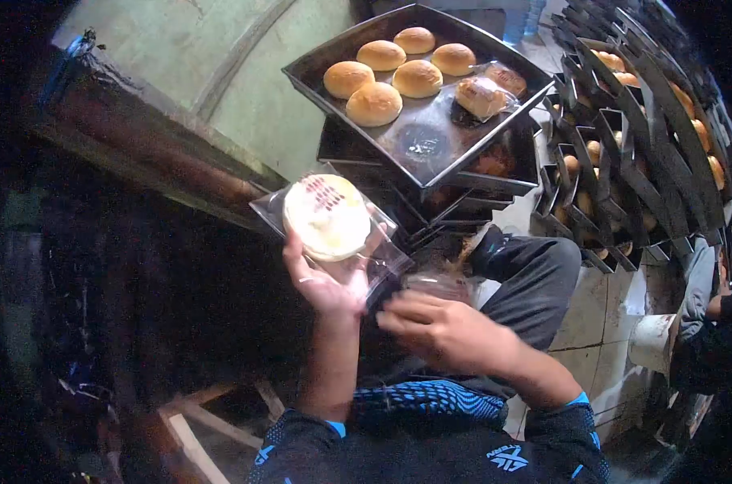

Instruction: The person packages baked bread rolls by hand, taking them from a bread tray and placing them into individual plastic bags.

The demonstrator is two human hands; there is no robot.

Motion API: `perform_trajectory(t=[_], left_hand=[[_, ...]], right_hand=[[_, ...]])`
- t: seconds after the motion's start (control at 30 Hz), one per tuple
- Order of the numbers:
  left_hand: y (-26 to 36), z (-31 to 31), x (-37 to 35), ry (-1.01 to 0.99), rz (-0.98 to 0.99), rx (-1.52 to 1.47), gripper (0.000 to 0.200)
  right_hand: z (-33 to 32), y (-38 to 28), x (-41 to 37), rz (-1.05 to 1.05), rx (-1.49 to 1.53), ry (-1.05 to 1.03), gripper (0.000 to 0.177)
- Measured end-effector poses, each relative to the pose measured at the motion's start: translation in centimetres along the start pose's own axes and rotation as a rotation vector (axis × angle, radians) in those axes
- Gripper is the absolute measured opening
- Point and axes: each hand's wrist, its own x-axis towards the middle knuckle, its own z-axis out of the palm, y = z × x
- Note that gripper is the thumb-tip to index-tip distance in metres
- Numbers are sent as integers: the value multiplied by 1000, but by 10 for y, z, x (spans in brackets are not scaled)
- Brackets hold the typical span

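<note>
My left hand (327, 282) is closed round a flat, pale round bun in a clear plastic bag (326, 219) with red print on it. The bag's loose edge sticks out past the bun on the right. Just below that edge is my right hand (435, 329), a little blurred, its fingers curled together. Whether anything is between those fingers I cannot make out. Ahead, a dark metal tray (495, 129) bears several golden buns (417, 79) and a bagged bun (481, 98) at its right side.
More dark trays (463, 181) are stacked under the top one. On the right stand tilted stacks of trays (608, 161) with many buns. A pale green surface (156, 56) lies at upper left, a wooden frame (190, 448) at lower left. Another person's leg (699, 278) shows at far right.
</note>
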Motion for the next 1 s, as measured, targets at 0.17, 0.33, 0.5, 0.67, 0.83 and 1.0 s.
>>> perform_trajectory(t=[0.17,0.33,0.5,0.67,0.83,1.0], left_hand=[[-21,18,-16,-17,-55,138,75],[7,-12,8,-7,-273,-51,61],[9,-25,3,200,-228,102,62],[-39,-66,-44,77,-486,-38,58],[-28,-73,-37,-194,372,1019,40],[27,-77,-23,-145,1040,1368,15]], right_hand=[[-15,5,29,36,315,192,20],[-34,-6,26,-295,652,-198,9],[-14,40,13,250,208,308,15],[6,38,25,88,39,812,15],[27,41,29,400,620,968,11],[-5,31,44,104,-107,778,14]])
